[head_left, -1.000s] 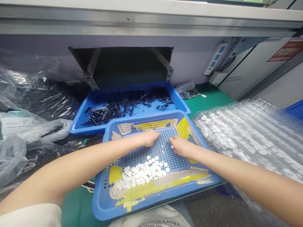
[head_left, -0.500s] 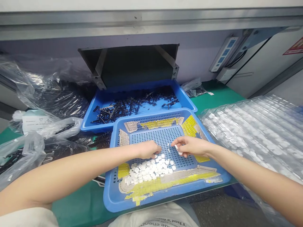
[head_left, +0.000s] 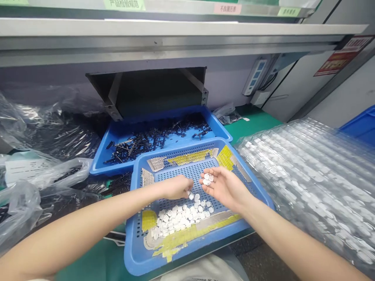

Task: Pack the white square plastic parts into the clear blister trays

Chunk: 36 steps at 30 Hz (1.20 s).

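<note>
A blue perforated basket [head_left: 187,255] holds a heap of small white square pieces [head_left: 178,218] with rounded corners. My left hand [head_left: 178,187] is over the heap's far edge, its fingers pinched at one white piece [head_left: 191,196]. Palm turned up, my right hand [head_left: 227,187] carries several of the same pieces [head_left: 208,178] on its curled fingers, a short way right of my left hand. The undersides of my left fingers are hidden.
Behind the basket stands a blue tray [head_left: 98,164] of tangled black parts [head_left: 146,138]. Clear bags [head_left: 43,128] with black parts lie left. Stacked clear plastic trays [head_left: 307,175] with white pieces lie right. A power strip [head_left: 254,77] hangs on the back wall.
My right hand has turned palm up, showing the pieces it holds. My left fingers have moved onto a piece at the heap's edge. The camera view has shifted right and tilted up.
</note>
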Motion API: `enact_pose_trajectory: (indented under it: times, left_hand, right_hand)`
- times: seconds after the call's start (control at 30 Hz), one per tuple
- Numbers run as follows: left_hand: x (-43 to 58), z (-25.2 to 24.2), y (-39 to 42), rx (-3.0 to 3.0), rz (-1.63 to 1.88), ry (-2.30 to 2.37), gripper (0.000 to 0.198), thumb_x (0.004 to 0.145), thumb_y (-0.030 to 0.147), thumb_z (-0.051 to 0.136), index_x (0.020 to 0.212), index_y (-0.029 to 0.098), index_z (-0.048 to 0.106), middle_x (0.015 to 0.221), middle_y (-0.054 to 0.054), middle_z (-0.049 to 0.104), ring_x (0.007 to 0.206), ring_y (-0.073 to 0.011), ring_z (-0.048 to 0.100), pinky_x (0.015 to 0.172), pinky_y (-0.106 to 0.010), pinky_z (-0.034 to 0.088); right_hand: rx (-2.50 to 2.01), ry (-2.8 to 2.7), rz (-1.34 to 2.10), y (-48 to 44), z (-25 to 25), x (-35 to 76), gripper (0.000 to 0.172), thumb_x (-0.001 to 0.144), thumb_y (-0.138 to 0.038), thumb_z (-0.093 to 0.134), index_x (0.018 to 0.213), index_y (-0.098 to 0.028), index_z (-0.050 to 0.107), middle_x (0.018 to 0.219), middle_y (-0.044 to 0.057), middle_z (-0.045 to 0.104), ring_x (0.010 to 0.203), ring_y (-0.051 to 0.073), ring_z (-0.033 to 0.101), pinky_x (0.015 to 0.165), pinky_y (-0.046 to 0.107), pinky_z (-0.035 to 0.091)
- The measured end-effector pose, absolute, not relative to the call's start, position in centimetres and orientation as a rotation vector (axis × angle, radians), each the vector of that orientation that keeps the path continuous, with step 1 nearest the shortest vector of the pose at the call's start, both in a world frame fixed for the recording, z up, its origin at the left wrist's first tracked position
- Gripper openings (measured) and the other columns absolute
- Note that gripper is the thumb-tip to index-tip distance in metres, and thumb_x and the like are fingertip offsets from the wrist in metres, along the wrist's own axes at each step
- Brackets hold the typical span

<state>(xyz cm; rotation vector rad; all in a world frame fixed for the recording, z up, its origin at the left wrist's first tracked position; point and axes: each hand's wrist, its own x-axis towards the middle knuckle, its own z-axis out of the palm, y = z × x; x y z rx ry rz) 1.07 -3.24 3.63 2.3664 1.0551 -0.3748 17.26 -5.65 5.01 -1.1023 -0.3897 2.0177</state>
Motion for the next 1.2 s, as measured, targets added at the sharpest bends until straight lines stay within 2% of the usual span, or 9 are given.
enact_pose_trajectory:
  times: [0.17, 0.33, 0.5, 0.57, 0.63, 0.8, 0.93, 1.0, 1.2]
  left_hand:
    - [0.4, 6.9, -2.7, 2.196, -0.01, 0.997, 0.014, 0.076, 0.03, 0.046, 0.083, 0.018, 0.046, 0.066, 0.003, 0.047, 0.053, -0.0085, 0.046, 0.046, -0.018, 0.031]
    - [3.0, 9.8, -3.8, 2.378, 0.092, 0.763, 0.02, 0.073, 0.024, 0.051, 0.092, 0.018, 0.047, 0.083, -0.001, 0.051, 0.069, -0.0114, 0.047, 0.055, -0.02, 0.035]
    - [3.2, 10.4, -2.2, 2.366, 0.277, 0.821, 0.017, 0.078, 0.026, 0.042, 0.093, 0.018, 0.047, 0.084, -0.002, 0.052, 0.071, -0.0114, 0.048, 0.06, -0.021, 0.038]
    - [3.0, 8.2, -1.8, 2.361, 0.21, 1.009, 0.017, 0.079, 0.026, 0.04, 0.09, 0.018, 0.049, 0.079, -0.001, 0.053, 0.067, -0.0119, 0.048, 0.059, -0.023, 0.037]
    - [3.3, 5.3, -2.2, 2.367, -0.079, 1.09, 0.018, 0.075, 0.026, 0.045, 0.09, 0.017, 0.05, 0.078, -0.003, 0.052, 0.064, -0.0133, 0.049, 0.058, -0.024, 0.037]
    - [4.6, 0.5, -4.6, 2.37, -0.603, 1.053, 0.034, 0.064, 0.024, 0.059, 0.095, 0.016, 0.049, 0.089, -0.008, 0.048, 0.063, -0.0164, 0.049, 0.05, -0.024, 0.035]
    - [4.4, 0.7, -4.5, 2.299, -0.602, 0.962, 0.009, 0.065, 0.015, 0.057, 0.073, 0.015, 0.054, 0.081, -0.004, 0.049, 0.067, -0.0145, 0.047, 0.055, -0.022, 0.034]
    - [3.9, 1.6, -4.0, 2.262, -0.541, 0.959, 0.007, 0.063, 0.012, 0.057, 0.068, 0.014, 0.053, 0.074, -0.002, 0.049, 0.067, -0.0135, 0.046, 0.056, -0.021, 0.034]
    - [1.7, 5.3, -2.6, 1.928, -0.149, 0.98, 0.006, 0.073, 0.021, 0.051, 0.075, 0.015, 0.052, 0.068, 0.002, 0.05, 0.057, -0.0088, 0.047, 0.051, -0.019, 0.035]
  right_hand:
    - [-1.05, -0.22, 1.952, -6.8, 4.3, 15.8, 0.009, 0.07, -0.012, 0.043, 0.067, -0.012, 0.052, 0.063, 0.002, 0.053, 0.058, 0.009, 0.052, 0.056, 0.022, 0.044]
    - [-0.769, -0.094, 2.001, -7.0, 3.3, 14.9, 0.018, 0.074, -0.016, 0.039, 0.059, -0.014, 0.048, 0.051, -0.002, 0.047, 0.043, 0.007, 0.043, 0.041, 0.018, 0.038]
    - [-0.661, 0.006, 1.94, -7.2, 2.7, 16.8, 0.01, 0.073, -0.02, 0.044, 0.067, -0.014, 0.05, 0.066, 0.001, 0.051, 0.062, 0.01, 0.051, 0.055, 0.022, 0.044]
    - [-0.699, 0.053, 1.864, -7.3, 3.0, 17.6, 0.013, 0.072, -0.019, 0.044, 0.062, -0.013, 0.048, 0.064, 0.002, 0.049, 0.063, 0.01, 0.05, 0.053, 0.02, 0.043]
    - [-0.709, 0.083, 1.805, -7.4, 3.4, 18.0, 0.016, 0.072, -0.019, 0.042, 0.058, -0.013, 0.046, 0.06, 0.001, 0.047, 0.058, 0.009, 0.048, 0.047, 0.017, 0.04]
    - [-0.68, 0.1, 1.786, -7.7, 4.2, 17.8, 0.019, 0.072, -0.019, 0.041, 0.054, -0.013, 0.044, 0.055, 0.0, 0.044, 0.05, 0.007, 0.044, 0.041, 0.015, 0.036]
    - [-0.705, 0.135, 1.803, -8.1, 4.2, 17.6, 0.019, 0.071, -0.018, 0.042, 0.053, -0.013, 0.045, 0.055, 0.0, 0.044, 0.049, 0.006, 0.042, 0.039, 0.014, 0.035]
    - [-0.725, 0.144, 1.796, -8.2, 4.2, 17.5, 0.017, 0.07, -0.017, 0.044, 0.054, -0.013, 0.046, 0.057, 0.0, 0.045, 0.049, 0.006, 0.043, 0.039, 0.014, 0.035]
    - [-0.832, 0.155, 1.713, -8.4, 3.7, 17.2, 0.004, 0.066, -0.011, 0.05, 0.065, -0.012, 0.054, 0.067, 0.001, 0.052, 0.06, 0.008, 0.05, 0.048, 0.017, 0.043]
